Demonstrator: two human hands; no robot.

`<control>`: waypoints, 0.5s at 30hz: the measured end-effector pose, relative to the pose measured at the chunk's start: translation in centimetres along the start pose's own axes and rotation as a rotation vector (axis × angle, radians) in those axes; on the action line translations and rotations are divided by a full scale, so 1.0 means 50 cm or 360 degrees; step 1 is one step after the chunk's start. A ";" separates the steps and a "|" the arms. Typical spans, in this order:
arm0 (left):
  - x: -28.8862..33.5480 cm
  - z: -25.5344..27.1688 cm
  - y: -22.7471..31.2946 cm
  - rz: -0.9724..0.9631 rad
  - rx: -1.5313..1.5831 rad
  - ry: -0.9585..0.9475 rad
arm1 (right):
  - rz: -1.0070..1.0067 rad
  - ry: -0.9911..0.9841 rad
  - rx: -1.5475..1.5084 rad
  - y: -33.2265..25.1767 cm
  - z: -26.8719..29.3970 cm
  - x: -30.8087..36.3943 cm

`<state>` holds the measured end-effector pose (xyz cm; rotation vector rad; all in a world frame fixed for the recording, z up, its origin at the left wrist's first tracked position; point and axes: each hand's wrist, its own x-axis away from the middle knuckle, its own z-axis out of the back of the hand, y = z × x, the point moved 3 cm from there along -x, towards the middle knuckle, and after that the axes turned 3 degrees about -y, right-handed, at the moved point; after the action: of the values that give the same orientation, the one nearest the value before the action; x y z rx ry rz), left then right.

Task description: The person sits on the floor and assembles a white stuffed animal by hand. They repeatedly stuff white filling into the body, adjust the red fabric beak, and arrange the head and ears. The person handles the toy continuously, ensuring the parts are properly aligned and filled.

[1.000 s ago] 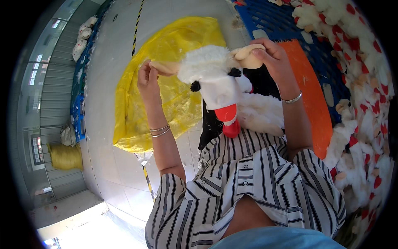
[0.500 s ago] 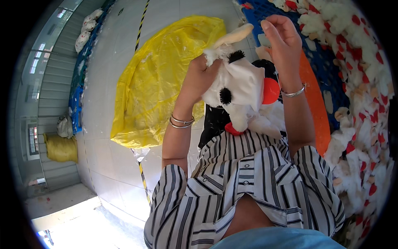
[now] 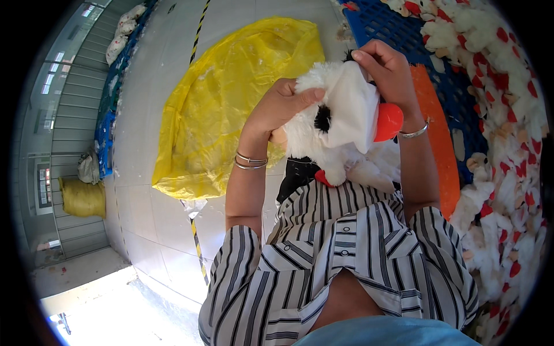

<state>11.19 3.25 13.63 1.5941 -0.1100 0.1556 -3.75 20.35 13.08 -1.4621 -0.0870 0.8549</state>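
Note:
A white plush toy (image 3: 350,106) with fluffy fur, a smooth white muzzle, black tufts and a red felt piece (image 3: 389,121) is held up over my lap. My left hand (image 3: 283,105) grips its furry head from the left, the thumb lying over the fur beside one black tuft (image 3: 322,118). My right hand (image 3: 386,66) is closed in a pinch at the toy's upper right edge, next to the other black tuft (image 3: 349,56). What lies between its fingertips is partly hidden. The toy's lower part rests on my striped clothing.
A large yellow plastic bag (image 3: 231,109) lies spread on the tiled floor at the left. On the right, blue plastic pallets (image 3: 398,37) and an orange surface (image 3: 433,138) border a big heap of white-and-red plush pieces (image 3: 508,115). A yellow bundle (image 3: 83,197) stands far left.
My right hand, raised apart from the toy before, has come down and left onto its upper edge. My left hand has shifted its grip, and the beige ear no longer sticks up.

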 end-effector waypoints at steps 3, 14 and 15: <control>-0.021 0.039 -0.037 0.0075 -0.0139 0.0374 | 0.0107 0.0078 -0.0016 -0.032 0.008 0.008; -0.033 -0.006 -0.016 -0.0307 0.0338 0.0572 | -0.0060 -0.0623 0.0271 -0.026 -0.063 0.052; -0.027 0.017 -0.022 -0.0306 0.0352 0.0625 | -0.0253 -0.0625 0.0048 -0.014 -0.048 0.056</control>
<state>10.06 2.41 12.29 1.7535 0.3758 0.3359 -0.15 19.96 12.10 -1.2249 -0.4755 0.9973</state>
